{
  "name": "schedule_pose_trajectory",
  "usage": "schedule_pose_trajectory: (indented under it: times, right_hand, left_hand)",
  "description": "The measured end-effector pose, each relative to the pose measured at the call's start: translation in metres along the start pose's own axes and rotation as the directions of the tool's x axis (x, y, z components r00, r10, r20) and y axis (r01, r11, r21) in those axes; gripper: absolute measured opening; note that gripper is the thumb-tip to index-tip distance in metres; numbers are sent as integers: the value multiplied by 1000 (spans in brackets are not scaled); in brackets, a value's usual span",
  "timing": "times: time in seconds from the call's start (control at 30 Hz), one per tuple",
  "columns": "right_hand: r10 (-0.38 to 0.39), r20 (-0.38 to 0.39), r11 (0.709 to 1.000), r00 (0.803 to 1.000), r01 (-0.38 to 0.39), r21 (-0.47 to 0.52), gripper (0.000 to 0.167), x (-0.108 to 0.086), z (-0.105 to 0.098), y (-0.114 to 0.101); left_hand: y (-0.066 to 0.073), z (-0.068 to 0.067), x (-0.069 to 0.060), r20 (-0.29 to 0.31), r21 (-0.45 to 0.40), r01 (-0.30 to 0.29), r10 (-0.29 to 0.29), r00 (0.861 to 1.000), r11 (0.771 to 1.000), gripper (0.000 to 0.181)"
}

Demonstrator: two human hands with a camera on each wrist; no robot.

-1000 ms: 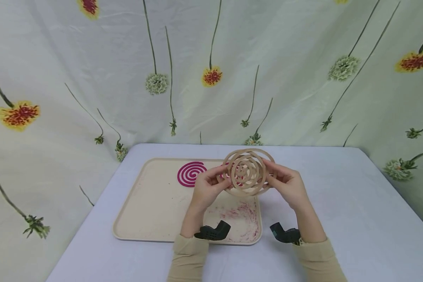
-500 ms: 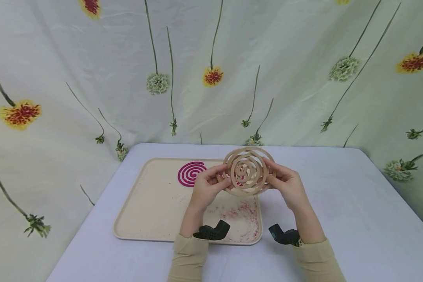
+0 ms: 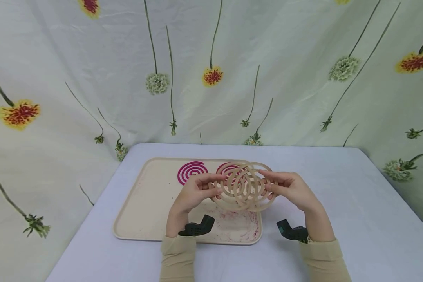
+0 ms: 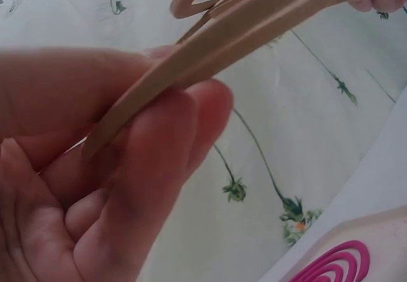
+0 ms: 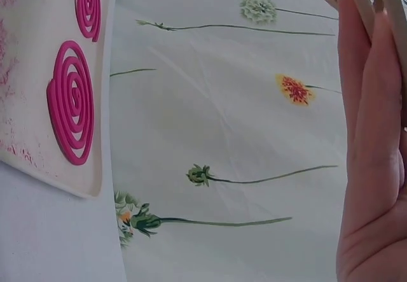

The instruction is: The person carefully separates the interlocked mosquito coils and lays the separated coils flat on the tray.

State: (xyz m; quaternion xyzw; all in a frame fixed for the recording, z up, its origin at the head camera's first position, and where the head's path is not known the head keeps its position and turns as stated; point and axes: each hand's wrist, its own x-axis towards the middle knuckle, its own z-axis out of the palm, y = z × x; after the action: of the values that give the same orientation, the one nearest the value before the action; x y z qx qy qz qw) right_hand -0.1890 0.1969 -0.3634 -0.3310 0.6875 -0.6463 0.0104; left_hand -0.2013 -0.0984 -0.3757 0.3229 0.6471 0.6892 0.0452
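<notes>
The left hand [image 3: 197, 190] pinches one edge of the tan coils [image 3: 246, 187], thumb and fingers clamped on the strip. The right hand [image 3: 289, 190] pinches the opposite edge. The tan coils are held up between the two hands, off the tray, their rings overlapping; I cannot tell where one coil ends and the other begins, or whether they are locked together.

In the left wrist view the strip runs away from the left hand and is cut off at the top; a bit of the right hand shows in the corner. The right wrist view cuts off most of the right hand and all but a few strips of the tan coils.

Beyond the left hand lies a pink coil [image 3: 192, 172], its near edge hidden by that hand. Another pink coil [image 3: 227, 169] lies beyond the left fingertips, partly covered by the tan coils. Both rest on the tray [image 3: 148, 211], which reaches under the left hand and ends just left of the right hand. Pink smears [image 3: 244, 223] mark it below the tan coils, on the person's side. The white table [image 3: 356, 219] spreads to the right of the right hand.
</notes>
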Motion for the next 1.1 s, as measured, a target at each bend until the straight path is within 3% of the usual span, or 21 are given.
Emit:
schedule_pose_trajectory:
  times: [0.23,0.5,0.63,0.83,0.9,0.97,1.0,1.1]
  right_hand:
    - [-41,-132,998,990,45,32,41,6,10,3]
    - [-61,-342,991,938,98,93,40,11,23,3]
    - [-76,-451,982,889,145,121,39,15,34,4]
    - [-83,-617,981,783,172,86,40,22,50,7]
    - [-79,-642,983,762,167,76,40,22,52,7]
    - [-78,-625,986,777,154,68,40,21,51,6]
    - [-80,-603,987,794,148,65,39,20,49,5]
    - [-68,-488,994,870,102,44,38,16,38,2]
  left_hand:
    - [-2,7,6,-109,-26,-84,81,991,996,33]
    - [-2,18,12,-277,-14,-160,150,949,987,33]
    - [-2,29,18,-366,-4,-191,177,914,982,31]
    - [-2,51,28,-499,25,-225,207,841,974,28]
    - [-2,57,30,-520,35,-229,213,827,973,28]
    - [-2,57,30,-510,32,-225,210,835,974,28]
    - [-2,56,29,-491,22,-224,206,846,974,29]
    - [-2,46,24,-389,-5,-212,194,901,977,30]
